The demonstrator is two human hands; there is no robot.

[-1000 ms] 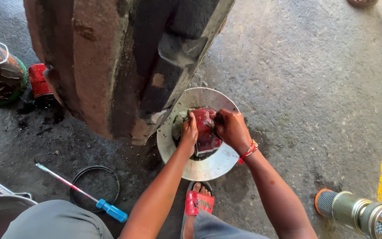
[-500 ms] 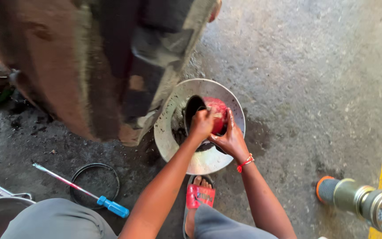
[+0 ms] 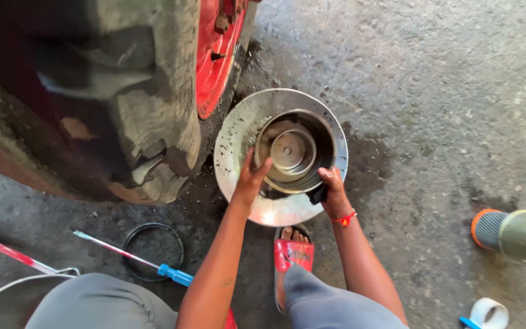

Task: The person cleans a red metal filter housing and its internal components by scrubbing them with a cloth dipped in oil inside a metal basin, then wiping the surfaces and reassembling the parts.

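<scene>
A round grey metal brake disc with a deep central hub (image 3: 241, 137) lies flat on the stained concrete floor (image 3: 433, 91), just right of a worn muddy tyre on a red wheel (image 3: 153, 103). The left hand (image 3: 252, 178) rests open, fingers spread on the hub's near-left rim. The right hand (image 3: 334, 189) is closed around a dark cloth (image 3: 318, 195) at the hub's near-right edge. A blue-handled screwdriver (image 3: 175, 275) lies near left beside a black rubber ring (image 3: 152, 251).
</scene>
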